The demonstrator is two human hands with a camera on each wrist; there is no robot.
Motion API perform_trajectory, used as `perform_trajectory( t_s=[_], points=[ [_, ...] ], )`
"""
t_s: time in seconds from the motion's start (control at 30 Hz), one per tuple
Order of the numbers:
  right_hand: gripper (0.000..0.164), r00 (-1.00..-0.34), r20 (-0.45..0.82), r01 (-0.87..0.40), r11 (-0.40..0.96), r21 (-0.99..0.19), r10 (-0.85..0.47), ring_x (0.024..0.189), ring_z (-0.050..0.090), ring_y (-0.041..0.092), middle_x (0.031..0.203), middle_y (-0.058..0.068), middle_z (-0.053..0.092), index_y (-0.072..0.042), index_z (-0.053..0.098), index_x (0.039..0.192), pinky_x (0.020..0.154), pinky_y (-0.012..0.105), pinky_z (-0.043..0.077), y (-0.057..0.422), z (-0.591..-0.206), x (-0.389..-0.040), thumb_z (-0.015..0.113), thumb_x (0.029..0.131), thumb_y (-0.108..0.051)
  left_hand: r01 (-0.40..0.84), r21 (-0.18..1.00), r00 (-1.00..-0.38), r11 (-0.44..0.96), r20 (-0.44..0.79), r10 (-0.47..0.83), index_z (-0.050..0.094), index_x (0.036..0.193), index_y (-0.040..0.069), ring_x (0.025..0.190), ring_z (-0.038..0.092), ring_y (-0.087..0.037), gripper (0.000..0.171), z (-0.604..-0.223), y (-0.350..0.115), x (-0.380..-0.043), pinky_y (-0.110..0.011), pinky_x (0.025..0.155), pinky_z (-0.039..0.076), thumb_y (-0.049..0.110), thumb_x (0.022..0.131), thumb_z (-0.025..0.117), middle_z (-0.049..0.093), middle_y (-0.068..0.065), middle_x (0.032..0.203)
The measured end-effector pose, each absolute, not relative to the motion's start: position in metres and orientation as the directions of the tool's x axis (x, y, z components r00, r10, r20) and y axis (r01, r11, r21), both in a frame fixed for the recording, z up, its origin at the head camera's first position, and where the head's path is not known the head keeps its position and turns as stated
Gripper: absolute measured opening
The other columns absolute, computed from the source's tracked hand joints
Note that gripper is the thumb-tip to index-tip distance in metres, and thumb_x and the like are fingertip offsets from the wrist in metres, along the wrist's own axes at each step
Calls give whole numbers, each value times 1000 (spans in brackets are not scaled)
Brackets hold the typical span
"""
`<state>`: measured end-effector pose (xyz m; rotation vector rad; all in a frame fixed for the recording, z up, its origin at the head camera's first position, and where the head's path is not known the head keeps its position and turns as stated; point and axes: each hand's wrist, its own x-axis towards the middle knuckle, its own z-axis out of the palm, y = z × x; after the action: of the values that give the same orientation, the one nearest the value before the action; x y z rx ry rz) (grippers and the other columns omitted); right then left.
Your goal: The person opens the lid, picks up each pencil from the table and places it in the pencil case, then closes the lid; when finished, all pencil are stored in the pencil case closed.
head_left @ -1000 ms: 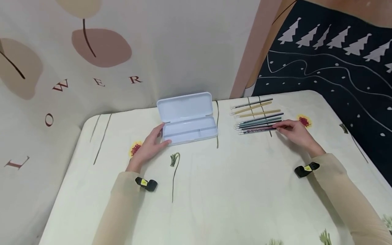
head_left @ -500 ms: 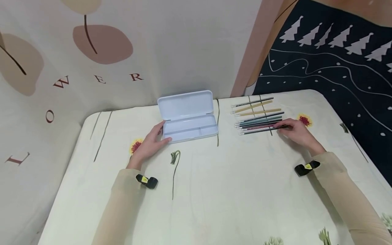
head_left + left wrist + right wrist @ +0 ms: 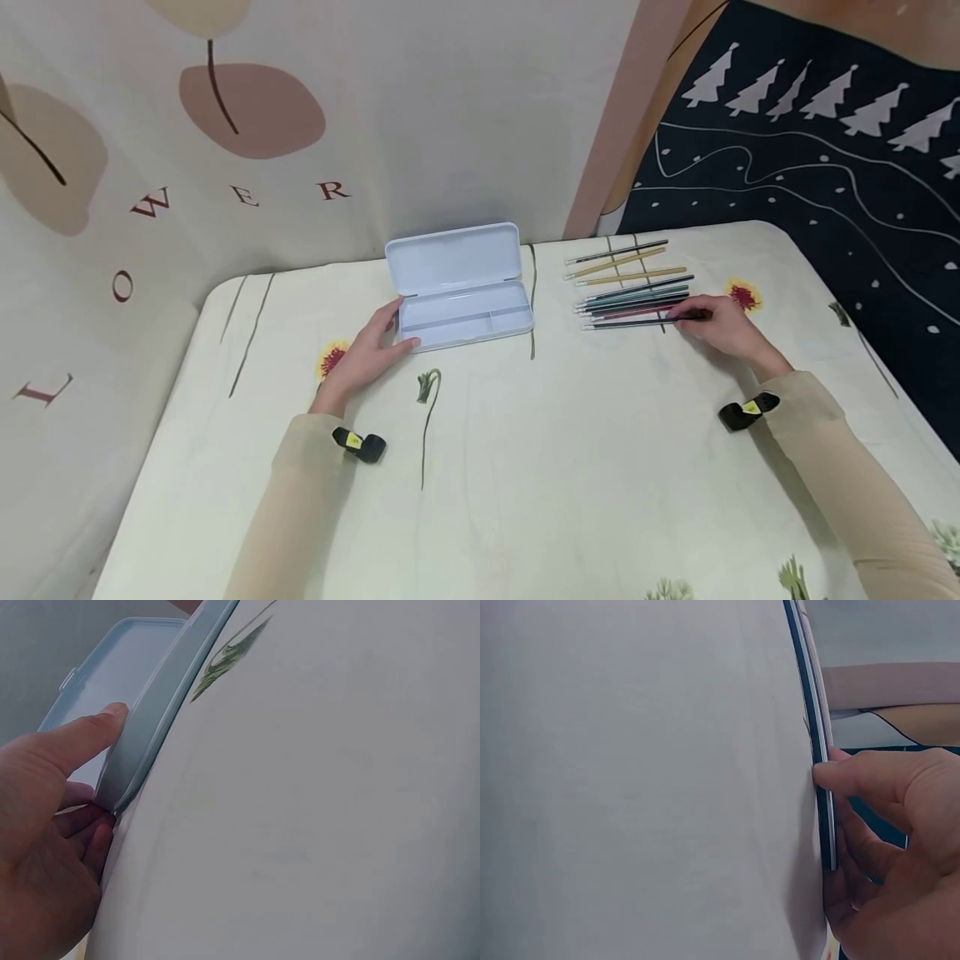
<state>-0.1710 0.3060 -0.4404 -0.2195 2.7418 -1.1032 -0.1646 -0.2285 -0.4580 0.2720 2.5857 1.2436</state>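
Note:
A pale blue pencil case [image 3: 459, 310] lies with its lid raised near the table's back edge. My left hand [image 3: 363, 357] grips its left end; in the left wrist view the thumb [image 3: 101, 727] presses the front wall and the other fingers tuck behind the end. Off to the right, my right hand [image 3: 723, 327] pinches a dark pencil [image 3: 630, 324] near its right end between thumb and fingers. White erasers point left on the pencils. Just behind the held one lies a close group of dark, teal and reddish pencils [image 3: 633, 300].
Two yellow pencils [image 3: 633, 277] and a dark pencil [image 3: 617, 252] lie farther back, spread apart. The table wears a white cloth [image 3: 525, 450] with printed flowers. A pale printed curtain [image 3: 465, 125] hangs right behind the case, and a dark tree-patterned cloth [image 3: 795, 183] at right.
The pinched dark pencil has come slightly away from the group toward me, and its right end now shows past my right fingers. My left hand keeps its place on the case.

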Motion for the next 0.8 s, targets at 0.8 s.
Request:
perform_trajectory(
  t_s=[0.8],
  points=[
    [19,-944,-72,-166,651,-741,-323,87,54,18,106,17,65,1,69,109,72,18,45,273,-433,-174,65,92,-6,64,793,-948,606,-140,284,15,155,8,138,27,-38,83,-459,-230,-164,-51,112,22,34,94,64,18,-16,158]
  ],
)
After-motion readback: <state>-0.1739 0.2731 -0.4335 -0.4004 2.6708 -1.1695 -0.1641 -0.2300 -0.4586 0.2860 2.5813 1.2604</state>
